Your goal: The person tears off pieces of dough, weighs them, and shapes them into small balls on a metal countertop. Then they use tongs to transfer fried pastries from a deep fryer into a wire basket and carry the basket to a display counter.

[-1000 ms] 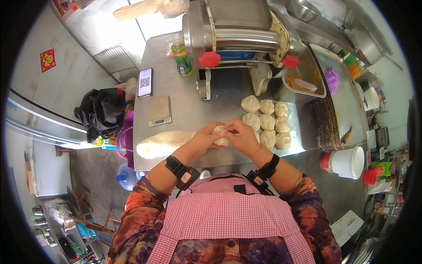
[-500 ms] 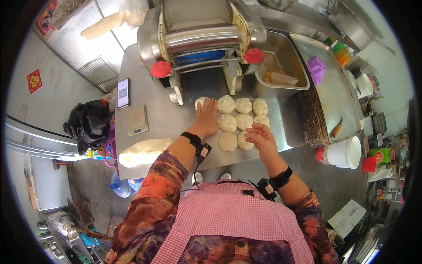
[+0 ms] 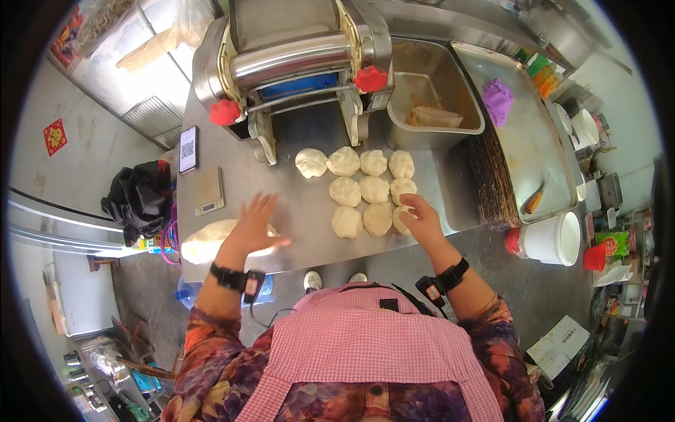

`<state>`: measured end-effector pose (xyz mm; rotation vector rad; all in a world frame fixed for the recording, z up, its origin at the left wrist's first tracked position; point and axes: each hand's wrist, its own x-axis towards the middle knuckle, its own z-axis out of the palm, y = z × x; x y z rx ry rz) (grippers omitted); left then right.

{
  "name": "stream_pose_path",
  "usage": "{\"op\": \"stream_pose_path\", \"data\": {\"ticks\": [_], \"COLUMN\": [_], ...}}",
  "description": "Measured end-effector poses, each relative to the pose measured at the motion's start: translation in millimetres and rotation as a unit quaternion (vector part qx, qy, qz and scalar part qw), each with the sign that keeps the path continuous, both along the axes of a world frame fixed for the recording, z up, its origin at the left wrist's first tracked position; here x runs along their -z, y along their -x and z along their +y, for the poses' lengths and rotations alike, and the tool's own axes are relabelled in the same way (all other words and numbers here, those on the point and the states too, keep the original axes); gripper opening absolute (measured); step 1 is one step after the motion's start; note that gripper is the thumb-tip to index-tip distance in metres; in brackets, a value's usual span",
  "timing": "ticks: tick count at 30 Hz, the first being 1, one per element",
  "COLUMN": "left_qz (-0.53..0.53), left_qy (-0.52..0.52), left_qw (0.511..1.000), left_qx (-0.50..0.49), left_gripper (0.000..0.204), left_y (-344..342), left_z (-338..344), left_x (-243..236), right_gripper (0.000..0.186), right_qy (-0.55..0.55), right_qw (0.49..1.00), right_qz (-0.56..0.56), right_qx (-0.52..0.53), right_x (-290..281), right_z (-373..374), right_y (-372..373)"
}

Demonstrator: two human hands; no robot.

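Several rounds of pale dough (image 3: 346, 190) lie in rows on the steel table, one more dough round (image 3: 311, 162) standing at the far left of the back row. My left hand (image 3: 252, 226) is open, fingers spread, over the right end of a long dough log (image 3: 204, 243) and partly hiding it. Nothing shows in that hand. At the right side of the rows, my right hand (image 3: 426, 224) has loosely bent fingers held apart from the thumb, with nothing visible between them. It partly covers the nearest right dough round (image 3: 401, 221); whether it touches it I cannot tell.
A steel dough roller machine (image 3: 292, 60) with red knobs stands at the back. Right of it are a deep steel pan (image 3: 436, 137) and a stack of trays (image 3: 492, 183) bearing a purple cloth (image 3: 498, 102) and a wooden-handled tool (image 3: 536, 200). A scale (image 3: 209, 191) and phone (image 3: 188, 150) lie left.
My left hand has left the far-left dough round and moved left and nearer, to the dough log. My right hand stays by the right-hand rounds. The whole view has shifted slightly.
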<state>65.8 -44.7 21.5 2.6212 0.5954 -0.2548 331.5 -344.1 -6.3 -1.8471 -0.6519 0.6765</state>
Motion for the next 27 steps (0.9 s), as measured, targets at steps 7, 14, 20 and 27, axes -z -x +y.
{"op": "stream_pose_path", "data": {"ticks": [7, 14, 20, 27], "left_qz": [-0.045, -0.171, -0.182, -0.336], "left_qy": [-0.135, 0.043, 0.042, 0.081], "left_qw": [0.988, 0.93, 0.97, 0.937], "left_qx": [-0.054, -0.324, -0.157, -0.042], "left_gripper": [0.083, 0.065, 0.048, 0.038], "left_y": [35, 10, 25, 30], "left_z": [-7, 20, -46, -56], "left_x": [30, 22, 31, 38], "right_gripper": [0.052, 0.043, 0.049, 0.062], "right_qy": [0.173, 0.183, 0.049, 0.048], "right_qw": [0.877, 0.909, 0.926, 0.884], "right_qz": [-0.368, -0.275, -0.292, 0.418], "right_qx": [-0.255, -0.255, -0.236, -0.206], "right_x": [6, 1, -5, 3], "right_z": [21, 33, 61, 133], "right_y": [20, 9, 43, 116]}}
